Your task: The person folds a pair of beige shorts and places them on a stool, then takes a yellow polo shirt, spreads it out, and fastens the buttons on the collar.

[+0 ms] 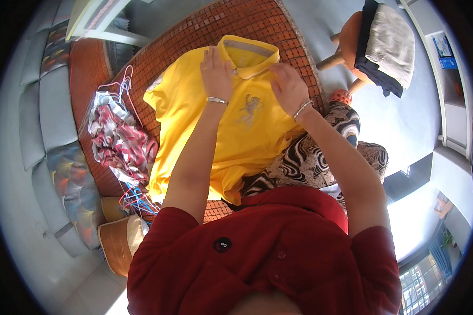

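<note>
A yellow polo shirt (230,138) lies front up before me, with a grey embroidered emblem on its chest and its collar (252,71) at the far end. My left hand (216,75) rests flat on the shirt beside the collar's left side, fingers stretched out. At the collar's right side, my right hand (289,88) touches the fabric with bent fingers; whether it pinches the cloth is hidden. Each wrist bears a silver bangle. The shirt's lower hem is bunched near my lap, against my patterned trousers (299,161).
Beneath the shirt is a brown tiled seat mat (216,23). Left of it lie a crumpled red-and-white garment (120,136) and several plastic hangers (136,197). A stool (351,37) at the right bears folded beige trousers (392,43) over dark cloth. A gold-brown box-shaped item (116,244) stands lower left.
</note>
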{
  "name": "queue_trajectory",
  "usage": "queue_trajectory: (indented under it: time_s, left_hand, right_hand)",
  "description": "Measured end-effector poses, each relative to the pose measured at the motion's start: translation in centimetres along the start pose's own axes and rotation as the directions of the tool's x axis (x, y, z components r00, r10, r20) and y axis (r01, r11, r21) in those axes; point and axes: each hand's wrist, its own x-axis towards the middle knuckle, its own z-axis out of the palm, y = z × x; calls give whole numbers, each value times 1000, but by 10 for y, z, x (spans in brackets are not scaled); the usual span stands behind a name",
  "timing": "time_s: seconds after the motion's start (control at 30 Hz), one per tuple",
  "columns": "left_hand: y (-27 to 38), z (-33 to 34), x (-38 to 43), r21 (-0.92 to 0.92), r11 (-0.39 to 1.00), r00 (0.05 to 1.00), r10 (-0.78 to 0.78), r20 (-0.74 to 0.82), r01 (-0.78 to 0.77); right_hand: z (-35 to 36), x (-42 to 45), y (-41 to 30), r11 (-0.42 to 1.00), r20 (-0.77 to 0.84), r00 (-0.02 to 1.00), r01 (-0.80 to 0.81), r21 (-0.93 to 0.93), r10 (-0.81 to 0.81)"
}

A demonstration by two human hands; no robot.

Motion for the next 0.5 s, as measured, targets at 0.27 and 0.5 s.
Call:
queue_trajectory:
  time_s: [0.27, 0.5]
  left_hand:
    - [6, 11, -20, 107, 994, 933, -62, 354, 25]
    - [34, -14, -42, -221, 970, 965, -41, 259, 101]
  right_hand:
    - [20, -20, 2, 879, 294, 954, 183, -441, -51]
    - [17, -22, 9, 932, 118, 961, 271, -240, -249]
